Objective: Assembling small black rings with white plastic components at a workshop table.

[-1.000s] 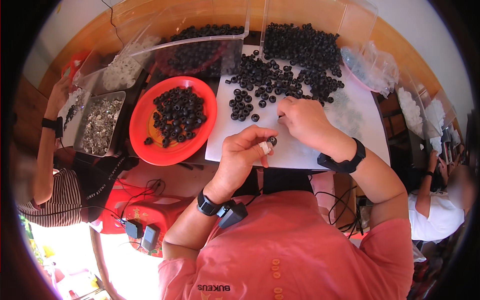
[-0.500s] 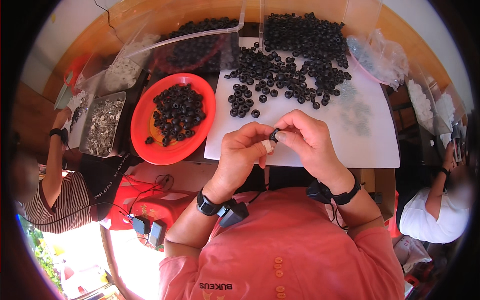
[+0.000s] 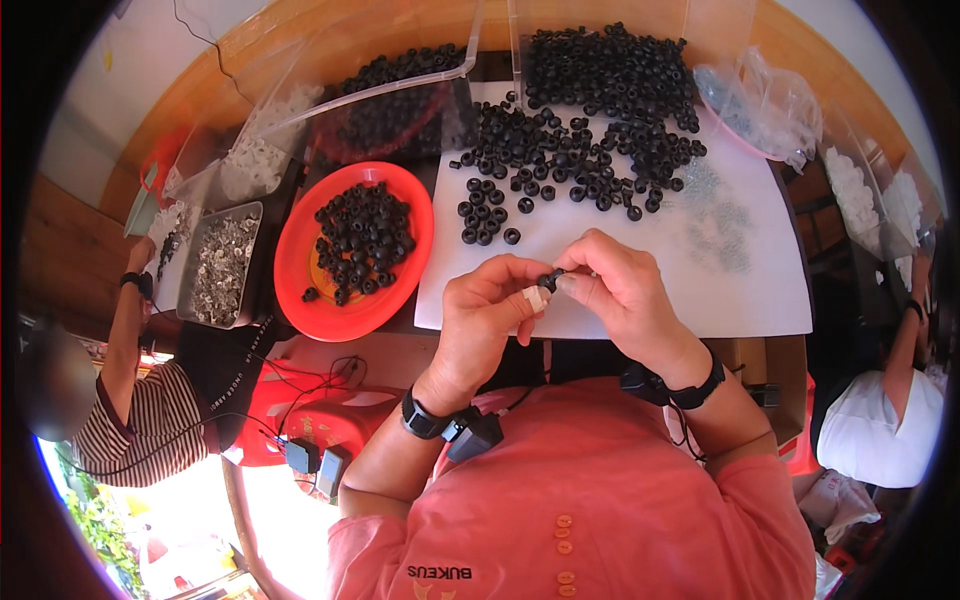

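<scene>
Over the near edge of the white sheet (image 3: 450, 305), both hands meet at a small black round knob (image 3: 547, 282). My left hand (image 3: 480, 315) pinches it between thumb and fingers; a pale wrap covers part of the thumb. My right hand (image 3: 630, 300) is closed too, its thumb and forefinger tips gripping the knob's far right side. Fingertips hide most of the piece, and anything smaller between them cannot be made out. Just beyond my hands lie several loose black knobs (image 3: 512, 236), with a large heap (image 3: 560, 150) behind them.
Left of the sheet stands a red oval plate (image 3: 288, 290) of black knobs. Farther left is a tray of metal parts (image 3: 222, 265). Tiny pale pieces (image 3: 718, 230) are scattered on the sheet's right. Clear bins line the back. Co-workers sit at either side.
The whole view has shifted slightly. My hands keep their pinch on the black knob, which looks turned a little between the fingertips. The left co-worker's arm has moved a little.
</scene>
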The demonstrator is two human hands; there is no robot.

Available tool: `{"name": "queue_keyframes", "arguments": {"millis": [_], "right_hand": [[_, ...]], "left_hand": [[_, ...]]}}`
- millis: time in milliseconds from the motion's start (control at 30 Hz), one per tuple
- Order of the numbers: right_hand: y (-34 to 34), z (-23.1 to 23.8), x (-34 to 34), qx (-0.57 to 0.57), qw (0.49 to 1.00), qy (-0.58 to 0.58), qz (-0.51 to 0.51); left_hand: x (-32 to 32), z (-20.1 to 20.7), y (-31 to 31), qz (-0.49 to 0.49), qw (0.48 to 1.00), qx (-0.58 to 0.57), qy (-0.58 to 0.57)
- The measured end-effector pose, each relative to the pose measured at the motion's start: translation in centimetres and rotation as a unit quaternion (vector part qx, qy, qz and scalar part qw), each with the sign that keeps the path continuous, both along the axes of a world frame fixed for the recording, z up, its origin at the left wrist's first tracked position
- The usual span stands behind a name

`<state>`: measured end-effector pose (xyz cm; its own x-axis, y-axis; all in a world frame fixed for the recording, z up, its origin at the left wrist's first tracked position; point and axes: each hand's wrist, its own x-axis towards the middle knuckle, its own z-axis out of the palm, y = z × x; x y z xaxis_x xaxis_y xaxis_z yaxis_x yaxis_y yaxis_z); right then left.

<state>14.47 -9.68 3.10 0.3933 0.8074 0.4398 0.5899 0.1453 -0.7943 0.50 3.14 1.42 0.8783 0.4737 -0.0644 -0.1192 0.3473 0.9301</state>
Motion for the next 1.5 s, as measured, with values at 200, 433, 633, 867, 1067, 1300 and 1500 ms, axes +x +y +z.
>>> {"name": "queue_keyframes", "arguments": {"millis": [200, 433, 633, 867, 1067, 1300, 1500], "right_hand": [[0.5, 0.5, -0.3, 0.048, 0.968, -0.241, -0.049], [0.6, -0.3, 0.0, 0.070, 0.991, -0.113, -0.017], [0.2, -0.6, -0.1, 0.069, 0.996, -0.054, -0.008], [-0.5, -0.9, 0.0, 0.092, 0.989, -0.108, -0.039], [-0.7, -1.3, -0.2, 0.102, 0.988, -0.108, -0.035], [-0.9, -1.4, -0.1, 0.101, 0.990, -0.098, -0.023], [-0.8, -1.4, -0.3, 0.092, 0.995, -0.044, -0.010]], "left_hand": [[-0.2, 0.0, -0.2, 0.004, 1.000, 0.014, -0.003], [-0.1, -0.2, -0.4, 0.001, 1.000, 0.030, -0.007], [0.0, 0.1, -1.3, 0.012, 1.000, 0.002, 0.019], [0.1, 0.0, -1.5, 0.006, 1.000, 0.006, -0.002], [-0.2, 0.2, -1.5, -0.005, 1.000, 0.011, 0.006], [-0.3, -0.1, -1.3, -0.017, 1.000, 0.023, -0.002], [-0.2, -0.2, -1.2, -0.016, 1.000, 0.023, 0.001]]}}
